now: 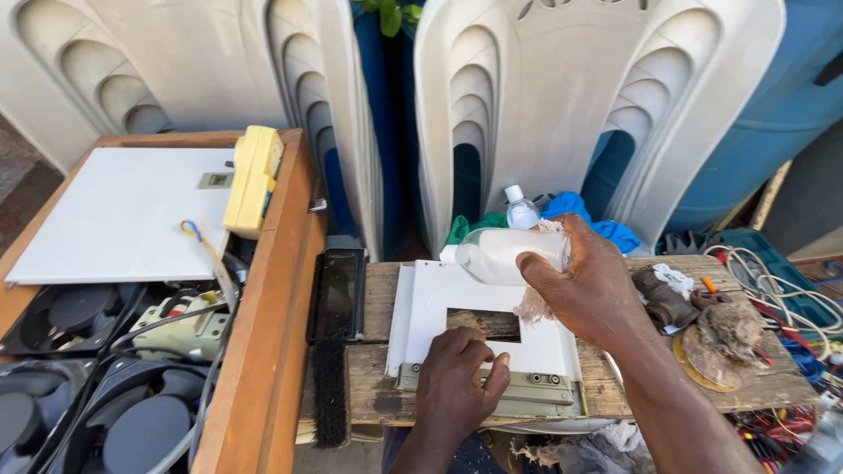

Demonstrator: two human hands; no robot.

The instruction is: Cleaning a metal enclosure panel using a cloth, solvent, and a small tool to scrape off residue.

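On the weathered plank worktop (pixel 378 386), a white plastic cover panel (pixel 492 325) with a rectangular cut-out lies flat, and the left hand (pixel 457 373) presses down on its near edge beside the metal hinge strip (pixel 527 386), its grip loosely curled and holding nothing. Just above the panel's far edge, the right hand (pixel 584 281) has its grip closed around a tilted translucent bottle (pixel 500 254) together with a frayed rag (pixel 533 305). Left of the panel lie a black phone (pixel 338 294) and a black brush (pixel 330 395).
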